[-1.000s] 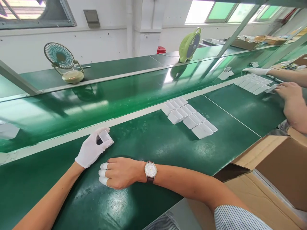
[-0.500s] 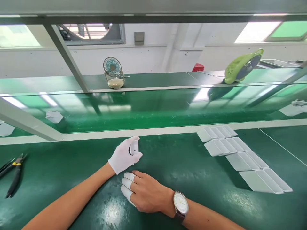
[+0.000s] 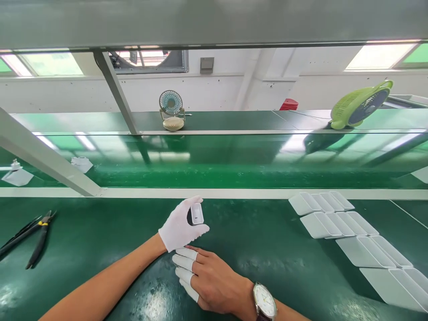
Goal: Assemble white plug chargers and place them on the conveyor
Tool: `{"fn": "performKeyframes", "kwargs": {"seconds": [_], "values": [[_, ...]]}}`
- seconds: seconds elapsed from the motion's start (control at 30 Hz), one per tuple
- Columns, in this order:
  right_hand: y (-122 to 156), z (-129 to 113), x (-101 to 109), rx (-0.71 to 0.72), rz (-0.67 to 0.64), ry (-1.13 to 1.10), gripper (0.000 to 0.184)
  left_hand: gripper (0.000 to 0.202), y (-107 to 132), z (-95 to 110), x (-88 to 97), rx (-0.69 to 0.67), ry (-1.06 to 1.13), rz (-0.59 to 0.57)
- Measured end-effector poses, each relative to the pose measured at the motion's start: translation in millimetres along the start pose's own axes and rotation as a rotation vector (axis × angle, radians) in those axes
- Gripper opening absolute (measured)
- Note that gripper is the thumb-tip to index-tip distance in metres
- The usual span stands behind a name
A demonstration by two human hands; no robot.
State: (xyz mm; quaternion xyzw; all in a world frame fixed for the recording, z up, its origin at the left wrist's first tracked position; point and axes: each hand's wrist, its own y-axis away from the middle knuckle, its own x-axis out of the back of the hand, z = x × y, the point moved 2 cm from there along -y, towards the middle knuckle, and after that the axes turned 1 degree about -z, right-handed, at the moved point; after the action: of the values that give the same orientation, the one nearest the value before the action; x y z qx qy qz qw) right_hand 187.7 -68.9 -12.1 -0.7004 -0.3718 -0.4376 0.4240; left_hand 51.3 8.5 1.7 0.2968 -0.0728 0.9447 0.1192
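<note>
My left hand (image 3: 183, 226), in a white glove, curls its thumb and fingers around a small white rectangular plastic case (image 3: 197, 213). The shallow recess of this piece faces me, with a tiny dark slot in it. Just below, my right hand (image 3: 209, 276) lies on the green bench top with white cots over its fingers. Those fingers are stretched out side by side, close to the left wrist, and nothing shows in them; the thumb is mostly hidden. A watch (image 3: 265, 301) is on the right wrist.
Rows of white plastic trays (image 3: 321, 224) stand at the right. Black-handled pliers (image 3: 42, 240) and a dark slim tool lie at the left. A raised pale rail (image 3: 220, 193) runs behind the hands. Beyond it are a small fan (image 3: 170, 104) and a green fan (image 3: 361, 104).
The view has shifted, so the whole scene sits lower and slightly further right. Both hands keep nearly the same pose, the left still around the white case.
</note>
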Motion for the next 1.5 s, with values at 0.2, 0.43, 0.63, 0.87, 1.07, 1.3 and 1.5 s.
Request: {"fn": "performKeyframes", "kwargs": {"seconds": [0.2,0.43,0.63,0.87,1.07,1.3,1.5], "values": [[1,0,-1,-0.002,0.065,-0.007,0.021,0.067,3,-4,5.6,-0.104,0.072,-0.008],[3,0,-6,0.019,0.079,0.017,0.019,0.066,2,-10,-7.4,-0.035,-0.092,0.249],[3,-1,-8,0.032,0.141,0.025,0.02,0.078,4,-7,-7.7,0.015,-0.029,0.12],[2,0,-7,0.034,0.174,0.004,0.02,0.067,1,-12,-9.1,0.002,-0.022,0.074],[3,-1,-4,0.028,0.148,0.008,0.021,0.067,-1,-17,-12.7,-0.024,-0.031,0.08],[3,7,-18,0.016,0.126,0.026,0.02,0.069,0,-22,-17.6,-0.05,-0.031,0.096],[4,11,-25,0.017,0.125,0.032,0.02,0.062,8,8,8.9,-0.095,0.053,0.307]]}}
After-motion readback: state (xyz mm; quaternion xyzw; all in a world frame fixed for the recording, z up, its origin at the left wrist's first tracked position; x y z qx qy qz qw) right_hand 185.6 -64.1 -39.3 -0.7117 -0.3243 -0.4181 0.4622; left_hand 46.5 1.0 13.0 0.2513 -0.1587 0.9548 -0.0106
